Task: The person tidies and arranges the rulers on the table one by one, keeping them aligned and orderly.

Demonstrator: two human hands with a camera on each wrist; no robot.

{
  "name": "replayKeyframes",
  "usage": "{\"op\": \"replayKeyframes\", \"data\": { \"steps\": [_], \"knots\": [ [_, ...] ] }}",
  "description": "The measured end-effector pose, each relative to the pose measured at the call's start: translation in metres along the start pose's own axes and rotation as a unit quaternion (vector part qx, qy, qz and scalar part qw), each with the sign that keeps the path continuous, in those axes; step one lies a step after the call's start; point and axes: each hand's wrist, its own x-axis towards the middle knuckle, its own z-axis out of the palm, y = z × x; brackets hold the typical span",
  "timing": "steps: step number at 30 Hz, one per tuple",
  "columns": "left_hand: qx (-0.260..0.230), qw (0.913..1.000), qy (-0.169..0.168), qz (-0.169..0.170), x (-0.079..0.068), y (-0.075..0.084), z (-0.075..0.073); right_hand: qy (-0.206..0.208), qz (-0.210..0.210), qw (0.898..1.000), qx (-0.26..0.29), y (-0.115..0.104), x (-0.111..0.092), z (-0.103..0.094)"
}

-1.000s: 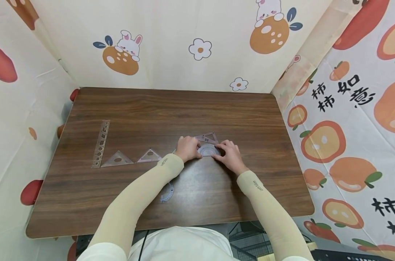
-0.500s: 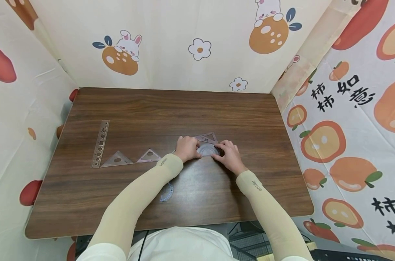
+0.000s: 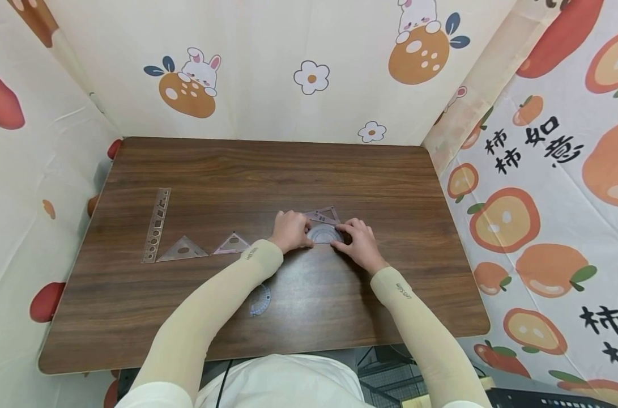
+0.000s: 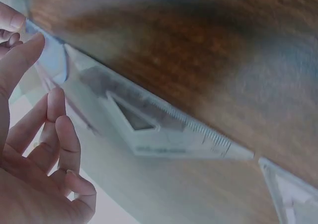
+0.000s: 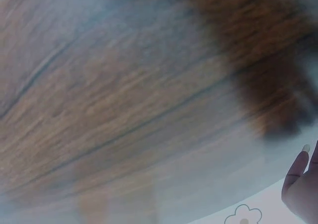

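A clear protractor [image 3: 324, 234] lies flat on the table between my two hands, straight edge toward me. My left hand [image 3: 290, 232] holds its left end, thumb on the near corner. At the right end, my right hand [image 3: 361, 243] holds it between thumb and index finger. Just behind the protractor lies a purplish set square [image 3: 316, 217]. In the left wrist view, a clear set square [image 4: 171, 140] lies beside the protractor [image 4: 53, 60], close to my curled left fingers; in the head view that hand mostly hides it. The right wrist view shows only part of my right hand [image 5: 302, 186].
Leftward in a row are a pinkish set square [image 3: 232, 243], a clear set square [image 3: 183, 249] and a long stencil ruler [image 3: 156, 225]. A bluish protractor [image 3: 265, 300] lies nearer me, partly behind my left sleeve [image 3: 212, 314]. Printed cloth walls surround the wooden table [image 3: 390, 187].
My left forearm has shifted slightly to the left. Both hands stay at the protractor, which lies in nearly the same place.
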Motion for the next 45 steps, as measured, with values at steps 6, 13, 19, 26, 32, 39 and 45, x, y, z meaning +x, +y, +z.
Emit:
{"op": "replayKeyframes", "data": {
  "steps": [6,13,19,26,32,39,45],
  "knots": [
    [-0.001,1.0,0.003,-0.003,-0.008,-0.004,-0.015,0.005,-0.016,1.0,-0.001,-0.008,-0.001,-0.004],
    [-0.01,0.9998,0.01,-0.012,-0.019,-0.014,-0.032,0.019,-0.038,0.999,-0.005,-0.017,-0.004,-0.007],
    [-0.008,0.9997,0.021,-0.013,-0.03,-0.025,-0.045,0.015,-0.056,0.998,-0.001,-0.026,-0.005,-0.009],
    [0.007,0.9998,0.02,-0.007,-0.043,-0.032,-0.054,0.019,-0.099,0.995,-0.006,-0.044,-0.006,-0.007],
    [0.018,0.9995,0.027,0.0,-0.053,-0.04,-0.055,0.03,-0.132,0.991,-0.004,-0.058,-0.007,-0.003],
    [0.015,0.9989,0.035,0.027,-0.073,-0.052,-0.054,0.028,-0.165,0.986,0.007,-0.075,-0.011,0.004],
    [0.008,0.9977,0.039,0.056,-0.097,-0.065,-0.051,0.028,-0.194,0.981,-0.006,-0.087,-0.019,0.016]
  ]
}}
